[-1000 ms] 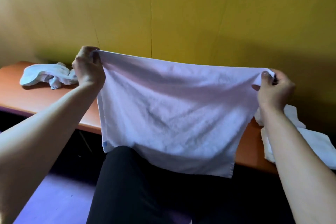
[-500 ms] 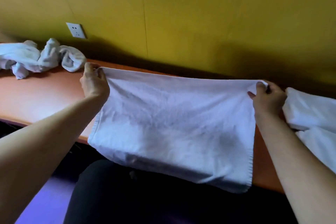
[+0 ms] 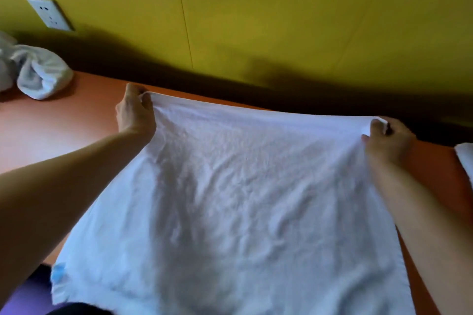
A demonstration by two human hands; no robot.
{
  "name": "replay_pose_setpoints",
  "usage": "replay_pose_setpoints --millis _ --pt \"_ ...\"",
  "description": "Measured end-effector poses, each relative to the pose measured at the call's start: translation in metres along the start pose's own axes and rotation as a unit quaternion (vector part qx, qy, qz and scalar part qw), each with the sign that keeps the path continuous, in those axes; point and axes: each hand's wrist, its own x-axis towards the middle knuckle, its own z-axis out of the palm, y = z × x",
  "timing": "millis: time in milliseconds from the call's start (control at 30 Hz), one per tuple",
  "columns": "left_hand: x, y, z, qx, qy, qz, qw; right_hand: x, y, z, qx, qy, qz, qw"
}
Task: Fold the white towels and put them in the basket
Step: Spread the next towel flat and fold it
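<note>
A white towel (image 3: 230,199) lies spread flat on the orange table (image 3: 64,130), its near edge hanging over the table's front. My left hand (image 3: 135,115) pinches the towel's far left corner. My right hand (image 3: 386,140) pinches the far right corner. Both corners rest low, near the table's back edge. A small blue tag shows at the towel's near left corner. No basket is in view.
Crumpled white towels (image 3: 38,77) lie at the far left of the table. Another white towel (image 3: 465,161) peeks in at the right edge. A yellow wall (image 3: 281,20) with a white socket (image 3: 48,14) runs behind the table.
The towel, held up in the air a second ago, has come down and forward and now lies spread on the table. Both hands have kept hold of the same corners.
</note>
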Motion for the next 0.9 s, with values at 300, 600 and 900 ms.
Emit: replay_pose_setpoints --millis 300,600,900 --pt "-0.004 0.008 0.028 -0.003 -0.091 0.075 0.993 0.008 0.015 -0.007 -0.144 -0.011 -0.107 0.984" --pt "-0.114 -0.008 -0.009 0.239 -0.246 0.141 0.929 -0.043 0.019 -0.031 -0.374 -0.256 -0.275 0.848" --pt "-0.095 -0.004 0.006 0.269 -0.255 0.150 0.917 -0.040 0.015 -0.028 -0.390 -0.258 -0.240 0.851"
